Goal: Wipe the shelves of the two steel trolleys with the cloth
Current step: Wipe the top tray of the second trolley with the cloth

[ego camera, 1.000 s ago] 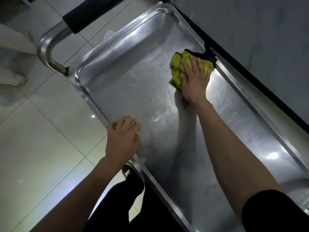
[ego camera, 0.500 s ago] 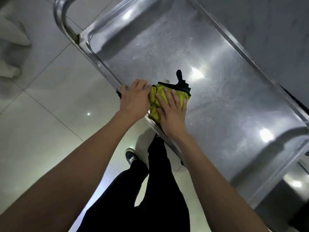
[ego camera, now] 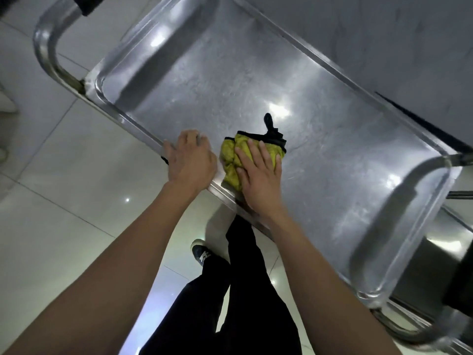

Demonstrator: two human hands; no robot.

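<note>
on the top shelf: cloth pinned at the near rim

at the near rim of the steel trolley's top shelf [ego camera: 320, 155], the yellow-green cloth [ego camera: 231, 156] lies bunched, its black trim and loop pointing toward 12 o'clock. the right hand [ego camera: 258, 175] lies flat on it, fingers straight and a little spread, pressing it to the steel. just beside it, at 9 o'clock, the left hand [ego camera: 190, 160] curls its fingers over the shelf's raised rim. the trolley's tubular handle [ego camera: 44, 51] bends round at 10 o'clock. at 6 o'clock, dark trousers [ego camera: 238, 290] and a dark shoe [ego camera: 201, 253] stand on the pale tiled floor [ego camera: 64, 213]. a grey wall [ego camera: 384, 34] runs along the far side.
</note>
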